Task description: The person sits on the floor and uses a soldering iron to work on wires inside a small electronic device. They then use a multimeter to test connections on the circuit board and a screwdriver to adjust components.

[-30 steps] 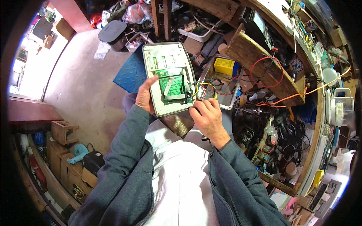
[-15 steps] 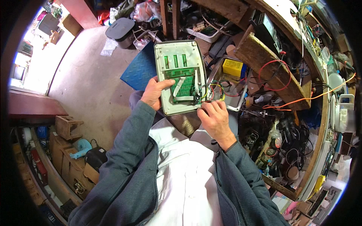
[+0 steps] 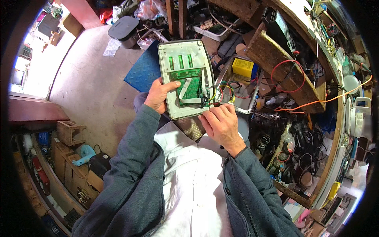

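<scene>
Nearby, blue plate [image 3: 141, 71] partly behind white panel [image 3: 199, 62], wires [image 3: 232, 93], yellow block [image 3: 241, 68]

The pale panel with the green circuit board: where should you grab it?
Probably the pale panel's left rim, from the person's left, where the left hand holds it, thumb on top. That long edge shows no wires, whereas coloured wires crowd the right side and the green circuit board lies exposed.

The left grip [image 3: 157, 96] holds a pale casing [image 3: 184, 62], the right grip [image 3: 223, 127] at its lower corner.
</scene>
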Demonstrator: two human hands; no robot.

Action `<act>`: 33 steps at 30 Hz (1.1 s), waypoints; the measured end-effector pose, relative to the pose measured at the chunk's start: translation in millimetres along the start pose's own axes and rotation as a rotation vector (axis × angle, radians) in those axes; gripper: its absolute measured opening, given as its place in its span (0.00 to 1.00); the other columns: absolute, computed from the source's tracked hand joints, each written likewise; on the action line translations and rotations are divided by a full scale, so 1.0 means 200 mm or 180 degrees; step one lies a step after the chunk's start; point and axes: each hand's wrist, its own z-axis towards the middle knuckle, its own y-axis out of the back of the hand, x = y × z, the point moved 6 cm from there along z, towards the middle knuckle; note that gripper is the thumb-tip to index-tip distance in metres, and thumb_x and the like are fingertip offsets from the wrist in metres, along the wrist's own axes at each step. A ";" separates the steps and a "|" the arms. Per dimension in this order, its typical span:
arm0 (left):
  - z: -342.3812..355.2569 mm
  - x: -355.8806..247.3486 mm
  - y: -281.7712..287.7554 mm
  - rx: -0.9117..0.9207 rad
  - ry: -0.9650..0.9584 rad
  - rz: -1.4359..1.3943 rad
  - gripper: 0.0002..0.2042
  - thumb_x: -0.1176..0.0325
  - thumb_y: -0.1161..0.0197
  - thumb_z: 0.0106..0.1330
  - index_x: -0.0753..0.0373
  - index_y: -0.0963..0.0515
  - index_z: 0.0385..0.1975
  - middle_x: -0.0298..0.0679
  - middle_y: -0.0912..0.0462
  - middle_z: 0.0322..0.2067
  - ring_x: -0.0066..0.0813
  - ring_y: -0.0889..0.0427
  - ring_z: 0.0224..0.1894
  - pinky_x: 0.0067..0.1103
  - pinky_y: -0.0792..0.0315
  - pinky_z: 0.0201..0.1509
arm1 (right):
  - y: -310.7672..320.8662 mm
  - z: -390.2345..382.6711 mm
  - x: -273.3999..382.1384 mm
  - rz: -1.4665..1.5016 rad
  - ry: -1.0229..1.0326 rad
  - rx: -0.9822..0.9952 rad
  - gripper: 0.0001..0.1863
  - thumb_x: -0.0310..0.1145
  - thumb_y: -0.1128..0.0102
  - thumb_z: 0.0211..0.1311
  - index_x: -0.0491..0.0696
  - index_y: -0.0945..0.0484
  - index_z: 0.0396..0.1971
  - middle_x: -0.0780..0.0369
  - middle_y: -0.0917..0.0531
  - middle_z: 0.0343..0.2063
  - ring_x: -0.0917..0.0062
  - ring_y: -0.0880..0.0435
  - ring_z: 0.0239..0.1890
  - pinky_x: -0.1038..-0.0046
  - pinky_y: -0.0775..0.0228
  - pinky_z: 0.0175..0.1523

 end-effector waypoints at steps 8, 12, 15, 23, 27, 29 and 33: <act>0.00 0.00 0.00 0.0076 -0.0011 0.0105 0.22 0.78 0.34 0.66 0.71 0.26 0.61 0.48 0.15 0.53 0.39 0.13 0.51 0.36 0.17 0.56 | -0.05 0.06 -0.01 -0.0469 -0.0264 0.0075 0.18 0.32 0.33 0.59 0.47 0.18 0.50 0.67 0.25 0.24 0.75 0.21 0.29 0.68 0.34 0.38; -0.01 0.00 0.00 0.0018 -0.0051 0.0030 0.21 0.79 0.37 0.65 0.73 0.25 0.59 0.48 0.15 0.53 0.39 0.13 0.51 0.35 0.18 0.59 | -0.08 0.06 -0.05 -0.0359 -0.0169 0.0123 0.18 0.30 0.34 0.57 0.49 0.17 0.50 0.67 0.25 0.22 0.74 0.22 0.26 0.67 0.34 0.36; 0.00 0.00 -0.01 -0.0005 -0.0036 0.0107 0.20 0.79 0.37 0.65 0.73 0.24 0.58 0.47 0.14 0.51 0.39 0.12 0.49 0.34 0.18 0.56 | -0.04 0.09 -0.05 -0.0214 -0.0149 0.0122 0.18 0.31 0.33 0.59 0.49 0.18 0.51 0.67 0.24 0.22 0.73 0.21 0.27 0.67 0.35 0.37; 0.03 0.02 -0.02 0.0221 0.0124 -0.0063 0.22 0.79 0.39 0.65 0.70 0.25 0.61 0.47 0.14 0.52 0.40 0.12 0.50 0.37 0.16 0.56 | 0.44 0.21 -0.25 -0.0167 -0.0290 -0.0441 0.09 0.27 0.28 0.58 0.48 0.15 0.39 0.62 0.18 0.27 0.65 0.18 0.29 0.66 0.26 0.35; 0.02 0.03 0.03 0.0232 0.0190 -0.0109 0.21 0.78 0.39 0.65 0.70 0.25 0.60 0.46 0.14 0.51 0.39 0.12 0.48 0.37 0.15 0.55 | 0.84 0.27 -0.51 -0.0457 -0.0655 -0.1504 0.06 0.24 0.31 0.61 0.44 0.15 0.38 0.58 0.16 0.30 0.65 0.16 0.30 0.67 0.23 0.38; 0.02 0.03 0.05 0.0153 0.0200 -0.0083 0.19 0.78 0.39 0.66 0.70 0.23 0.58 0.46 0.13 0.50 0.38 0.12 0.46 0.37 0.15 0.53 | 1.04 0.29 -0.71 -0.0429 -0.1236 -0.2238 0.07 0.25 0.33 0.63 0.43 0.16 0.40 0.57 0.15 0.34 0.67 0.16 0.35 0.66 0.23 0.43; 0.07 0.08 0.05 0.0165 0.0339 -0.0060 0.18 0.78 0.39 0.66 0.71 0.22 0.56 0.46 0.13 0.49 0.38 0.12 0.46 0.36 0.16 0.52 | 1.35 0.25 -1.33 -0.0787 -0.2324 -0.2551 0.17 0.34 0.33 0.67 0.41 0.20 0.51 0.56 0.15 0.39 0.70 0.14 0.42 0.68 0.21 0.45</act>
